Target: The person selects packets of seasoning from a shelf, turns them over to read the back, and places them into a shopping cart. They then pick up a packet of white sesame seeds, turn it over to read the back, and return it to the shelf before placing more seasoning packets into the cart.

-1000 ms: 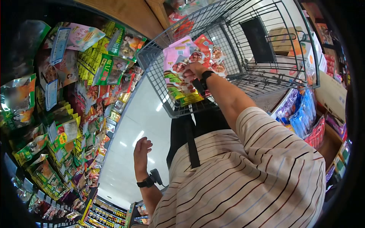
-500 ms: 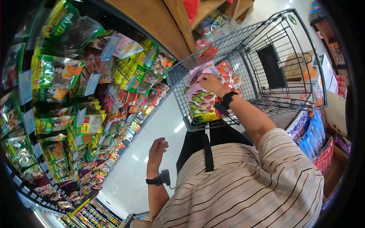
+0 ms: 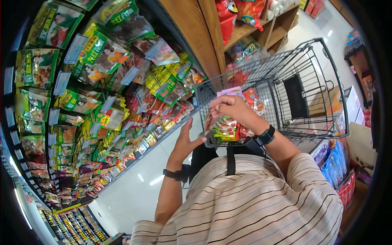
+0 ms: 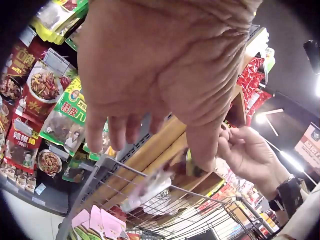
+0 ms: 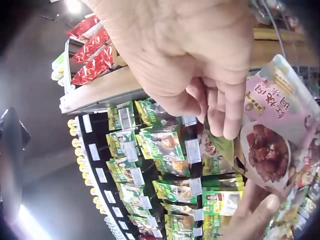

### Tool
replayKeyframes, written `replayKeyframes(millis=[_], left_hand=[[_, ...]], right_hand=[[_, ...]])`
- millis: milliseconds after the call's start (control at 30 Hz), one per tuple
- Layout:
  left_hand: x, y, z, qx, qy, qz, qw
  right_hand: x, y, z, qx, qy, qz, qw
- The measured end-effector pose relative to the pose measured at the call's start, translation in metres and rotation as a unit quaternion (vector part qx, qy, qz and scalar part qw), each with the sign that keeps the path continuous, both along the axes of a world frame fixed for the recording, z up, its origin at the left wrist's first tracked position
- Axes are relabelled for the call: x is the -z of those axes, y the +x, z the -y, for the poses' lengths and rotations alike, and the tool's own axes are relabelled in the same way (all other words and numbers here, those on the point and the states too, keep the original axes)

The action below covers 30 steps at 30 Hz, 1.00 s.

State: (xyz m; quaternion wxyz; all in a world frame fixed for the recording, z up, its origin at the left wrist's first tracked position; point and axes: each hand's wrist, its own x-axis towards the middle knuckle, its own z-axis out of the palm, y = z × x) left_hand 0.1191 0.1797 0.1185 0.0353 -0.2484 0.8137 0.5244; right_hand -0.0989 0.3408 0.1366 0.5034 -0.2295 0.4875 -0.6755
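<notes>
My right hand (image 3: pixel 234 110) pinches a pink seasoning packet (image 5: pixel 268 152) with a bowl of braised meat pictured on it, held above the near end of the cart. The packet's edge sits between thumb and curled fingers in the right wrist view. My left hand (image 3: pixel 183 146) is raised beside the cart's left corner, fingers straight and thumb spread. In the right wrist view its thumb (image 5: pixel 270 204) overlaps the packet's lower edge. Seen from the left wrist, the packet is blurred behind that thumb. More packets (image 3: pixel 226 126), pink, red and green, lie in the wire shopping cart (image 3: pixel 296 96).
Shelves of hanging seasoning bags (image 3: pixel 98 53) with price tags line the left side. A wooden post (image 3: pixel 209 41) and shelves with red snack bags (image 3: pixel 249 14) stand beyond the cart. Right of it are cartons (image 3: pixel 353 106) and blue and purple packs (image 3: pixel 335 159).
My right hand has lifted a pink packet from the pile in the cart and drawn it nearer. My left hand has risen towards it, thumb spreading. The view has shifted so more shelf shows.
</notes>
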Motion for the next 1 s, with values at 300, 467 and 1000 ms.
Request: replayKeyframes(millis=[300,467,1000], left_hand=[[-0.010,0.002,0.001,0.003,0.060,-0.106,0.993],[-0.004,-0.008,0.019,-0.019,0.069,-0.189,0.979],[-0.048,-0.028,0.056,-0.185,0.436,-0.283,0.834]], right_hand=[[-0.066,0.005,0.017,0.017,-0.064,-0.035,0.997],[-0.093,0.018,0.025,0.016,-0.073,-0.014,0.997],[-0.051,0.009,0.025,0.045,0.063,-0.078,0.994]])
